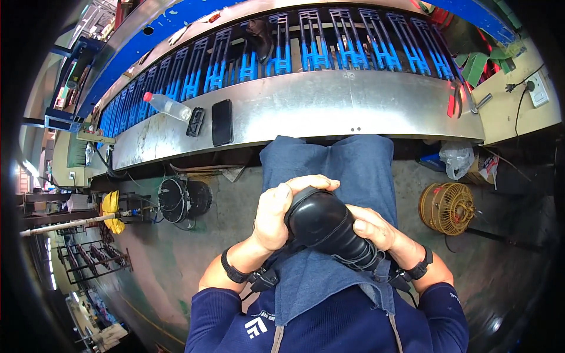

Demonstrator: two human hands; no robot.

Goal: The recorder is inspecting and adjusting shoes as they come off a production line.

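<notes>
Black rubber part [325, 226] held over the lap, just this side of the steel bench [306, 109]. Left hand [276, 215] wrapped round its rounded end, fingers curled over the top. Right hand [371, 226] clamped on the ribbed, wired end. Looks mid-handling: part still in hand, not set down. Up on the bench, left of centre: dark phone [222, 122], small black case [195, 121], clear bottle [168, 106]. Beyond the bench, blue and black frames [347, 50] lined up in a row.
</notes>
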